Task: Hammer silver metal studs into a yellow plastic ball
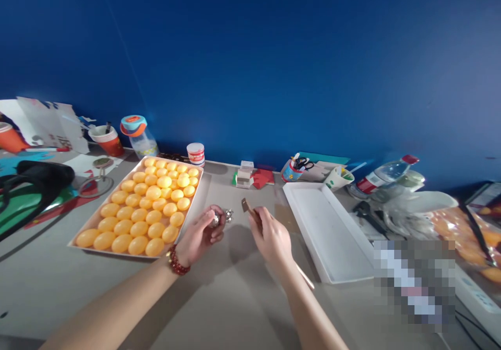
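Note:
My left hand (pixel 201 238), with a red bead bracelet at the wrist, is closed around a small shiny silver metal piece (pixel 229 215). Part of that piece sticks out past the fingertips, and its exact kind cannot be made out. To the right, my right hand (pixel 272 235) grips a thin brush (pixel 245 204) whose flat brown tip points away from me and toward the left. Its pale handle end shows below the wrist. The brush tip and the silver piece are apart. Left of my left hand lies a shallow tray (pixel 76 243) filled with orange balls (pixel 139 215).
Right of my hands lies a long white tray (pixel 332 235). Along the blue wall stand a lidded tub (pixel 195 154), small boxes (pixel 245 175), a pen cup with scissors (pixel 293 170) and bottles (pixel 381 175). A power strip (pixel 477 295) and bagged orange balls (pixel 465 230) are far right.

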A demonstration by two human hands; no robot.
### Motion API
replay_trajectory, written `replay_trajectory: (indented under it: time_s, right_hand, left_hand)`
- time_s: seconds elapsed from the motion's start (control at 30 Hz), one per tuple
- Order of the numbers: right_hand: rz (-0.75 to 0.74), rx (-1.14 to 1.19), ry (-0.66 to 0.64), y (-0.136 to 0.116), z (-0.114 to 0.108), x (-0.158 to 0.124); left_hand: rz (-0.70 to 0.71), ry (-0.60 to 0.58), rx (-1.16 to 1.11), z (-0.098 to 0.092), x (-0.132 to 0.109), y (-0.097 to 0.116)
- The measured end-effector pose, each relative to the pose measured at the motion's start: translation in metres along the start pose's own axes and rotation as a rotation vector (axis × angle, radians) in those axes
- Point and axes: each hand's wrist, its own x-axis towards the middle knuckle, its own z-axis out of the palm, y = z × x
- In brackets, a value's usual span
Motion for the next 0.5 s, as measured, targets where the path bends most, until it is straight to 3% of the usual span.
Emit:
replay_trajectory:
  time_s: [0.1, 0.17, 0.23, 0.33, 0.5]
  right_hand:
    - [0.069, -0.101, -0.043, 0.007, 0.01, 0.002]
    - [0.111, -0.147, -0.097, 0.01, 0.014, 0.002]
    - [0.129, -0.165, -0.144, 0.01, 0.016, 0.002]
    - [0.131, -0.165, -0.182, 0.008, 0.015, 0.002]
    - [0.122, -0.148, -0.197, 0.005, 0.012, 0.004]
  left_hand:
    - [0.037, 0.104, 0.247, -0.003, 0.0, -0.001]
    - [0.122, 0.169, 0.568, -0.004, 0.001, -0.001]
    - [0.269, 0.139, 0.971, -0.006, 0.001, 0.0]
    - [0.439, -0.008, 1.434, -0.01, 0.003, -0.002]
    - [0.376, 0.005, 1.871, -0.018, 0.009, -0.008]
